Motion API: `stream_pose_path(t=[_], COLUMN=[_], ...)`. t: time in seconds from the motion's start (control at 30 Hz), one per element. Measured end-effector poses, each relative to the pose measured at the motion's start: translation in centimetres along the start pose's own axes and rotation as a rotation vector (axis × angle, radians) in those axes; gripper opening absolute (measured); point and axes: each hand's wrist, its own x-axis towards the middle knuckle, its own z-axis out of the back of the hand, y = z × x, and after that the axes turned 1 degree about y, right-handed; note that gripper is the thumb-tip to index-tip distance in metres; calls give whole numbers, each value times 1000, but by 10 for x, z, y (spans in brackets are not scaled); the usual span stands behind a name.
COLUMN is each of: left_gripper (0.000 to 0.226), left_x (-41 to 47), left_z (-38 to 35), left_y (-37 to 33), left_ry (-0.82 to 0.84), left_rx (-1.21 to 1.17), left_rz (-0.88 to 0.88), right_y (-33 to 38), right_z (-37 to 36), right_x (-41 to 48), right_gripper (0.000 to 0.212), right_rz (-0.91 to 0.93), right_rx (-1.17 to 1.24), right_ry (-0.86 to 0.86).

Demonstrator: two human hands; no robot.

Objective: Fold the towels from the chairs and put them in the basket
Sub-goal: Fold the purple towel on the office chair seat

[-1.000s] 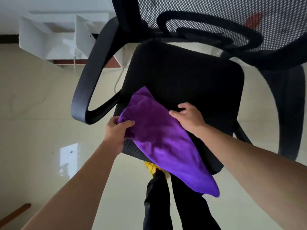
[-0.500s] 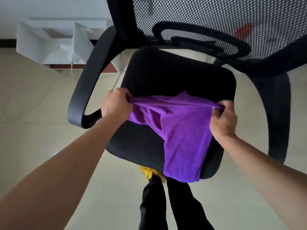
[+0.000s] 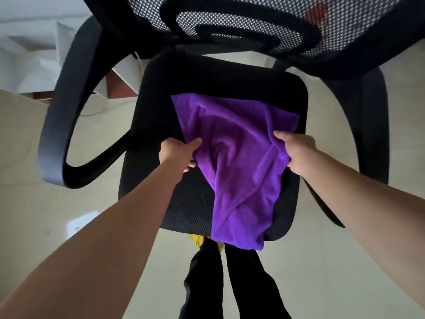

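A purple towel lies spread over the black seat of an office chair, its far edge flat on the cushion and its near end hanging over the front rim. My left hand pinches the towel's left edge at mid-length. My right hand grips the right edge at about the same height. The cloth sags in folds between the two hands. No basket is in view.
The chair's mesh backrest rises at the top, with curved armrests left and right. Black trouser legs and a bit of yellow cloth show below the seat. White furniture stands at the far left on the pale floor.
The towel went from a bunched bundle to held stretched by its top corners, and now lies laid out on the seat. Both hands have come back toward me to grip its sides.
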Motion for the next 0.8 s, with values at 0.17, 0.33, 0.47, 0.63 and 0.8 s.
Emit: stream_pose_path(t=[0.17, 0.33, 0.47, 0.63, 0.8], left_gripper=[18, 12, 24, 13, 27], left_x=[17, 22, 39, 50, 71], left_z=[-2, 39, 62, 62, 42], left_y=[-21, -56, -66, -61, -91], left_ry=[-142, -177, -166, 75, -39], left_rx=[-74, -256, -37, 144, 24], left_rz=[-59, -73, -181, 13, -117], right_y=[1, 21, 27, 22, 43], right_z=[5, 13, 4, -2, -4], right_x=[5, 12, 26, 41, 55], right_gripper=[28, 19, 15, 27, 33], right_rz=[127, 353, 426, 219, 270], right_rx=[-61, -123, -250, -347, -276], right_ry=[-105, -278, -253, -105, -153])
